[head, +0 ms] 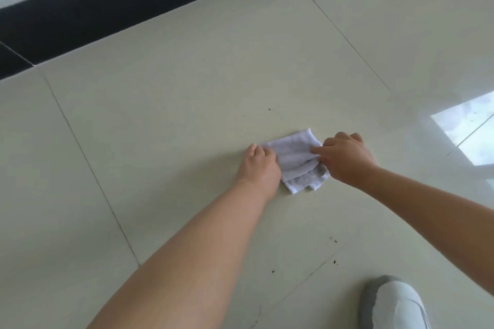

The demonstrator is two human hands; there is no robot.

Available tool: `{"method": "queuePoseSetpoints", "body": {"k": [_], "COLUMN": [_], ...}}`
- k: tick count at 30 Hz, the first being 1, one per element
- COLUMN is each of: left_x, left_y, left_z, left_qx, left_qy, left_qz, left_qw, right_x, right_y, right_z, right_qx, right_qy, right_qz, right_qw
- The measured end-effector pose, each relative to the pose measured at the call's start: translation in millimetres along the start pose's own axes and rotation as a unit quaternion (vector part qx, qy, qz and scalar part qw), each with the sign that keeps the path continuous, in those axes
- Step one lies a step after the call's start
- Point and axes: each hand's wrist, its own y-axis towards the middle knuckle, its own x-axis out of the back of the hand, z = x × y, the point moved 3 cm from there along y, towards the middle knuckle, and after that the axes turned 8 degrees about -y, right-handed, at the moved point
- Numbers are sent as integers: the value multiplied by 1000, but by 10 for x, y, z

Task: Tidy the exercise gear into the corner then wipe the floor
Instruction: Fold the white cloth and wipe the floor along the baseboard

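- The cloth (296,161) lies folded on the pale floor (187,128), between my hands.
- My left hand (258,165) curls over its left edge.
- My right hand (344,157) pinches its right side, thumb across the top.
- My shoe (395,304) stands near, bottom right.

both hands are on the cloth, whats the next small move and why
Probably slide the cloth toward the person, over the dark specks near the shoe. The left hand and right hand hold it folded and flat on the floor, and those specks lie unwiped.
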Motion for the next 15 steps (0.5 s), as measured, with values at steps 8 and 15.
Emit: {"method": "queuePoseSetpoints", "body": {"k": [8, 15], "left_x": [351, 87], "left_y": [539, 12], "left_z": [362, 961], "left_qx": [147, 188], "left_qy": [-47, -57], "left_qz": [-40, -68], "left_qw": [987, 978], "right_x": [278, 523], "right_y": [986, 1096], "right_z": [-62, 664], "right_qx": [-57, 130], "right_qy": [139, 143], "right_qz": [-93, -111], "right_qw": [984, 975]}}
